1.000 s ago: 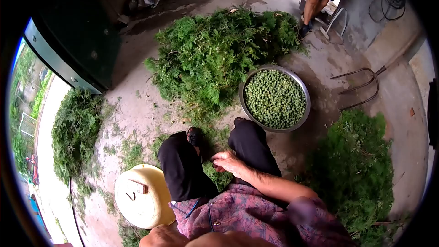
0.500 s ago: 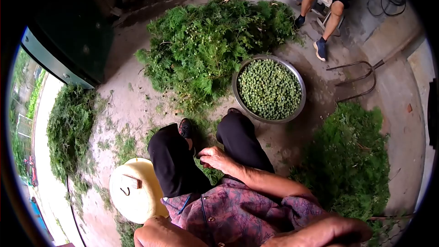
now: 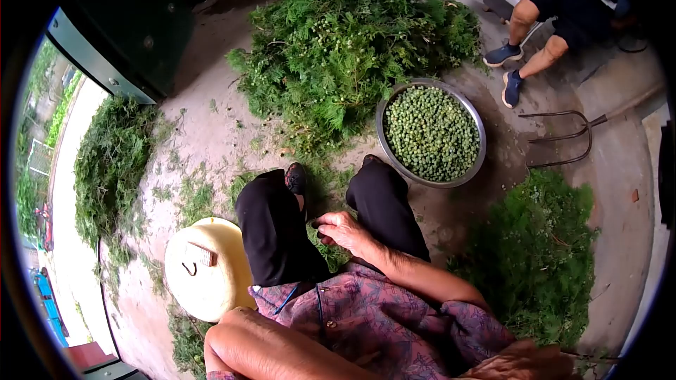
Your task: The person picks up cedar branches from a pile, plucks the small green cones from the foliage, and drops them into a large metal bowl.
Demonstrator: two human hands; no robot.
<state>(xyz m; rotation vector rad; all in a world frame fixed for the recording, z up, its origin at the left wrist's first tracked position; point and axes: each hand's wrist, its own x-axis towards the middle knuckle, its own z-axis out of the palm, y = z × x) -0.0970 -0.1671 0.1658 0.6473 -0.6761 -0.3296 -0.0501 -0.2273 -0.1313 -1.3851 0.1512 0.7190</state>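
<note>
My right hand (image 3: pixel 343 231) hangs between my knees, its fingers curled together over the greenery on the floor. A small dark shape shows at its fingertips; I cannot tell what it is. At the bottom right edge lies my left hand (image 3: pixel 521 362), its forearm crossing low in front of my patterned shirt (image 3: pixel 394 309); its fingers are blurred and partly cut off. Past my right knee stands a wide metal basin (image 3: pixel 481 148) full of small round green cones (image 3: pixel 431 134). Beyond my feet spreads a large heap of leafy green branches (image 3: pixel 345 56).
A cream-coloured tub (image 3: pixel 218 267) with a small box (image 3: pixel 201 254) on it stands left of me. More cut greenery (image 3: pixel 528 260) lies at right, below a metal fork (image 3: pixel 563 139). Another branch pile (image 3: pixel 113 162) is at far left. A seated person's legs (image 3: pixel 535 42) are at upper right.
The view has shifted, so most things sit further right in it. The other person's feet have drawn nearer together. My right hand stays between my knees with fingers curled.
</note>
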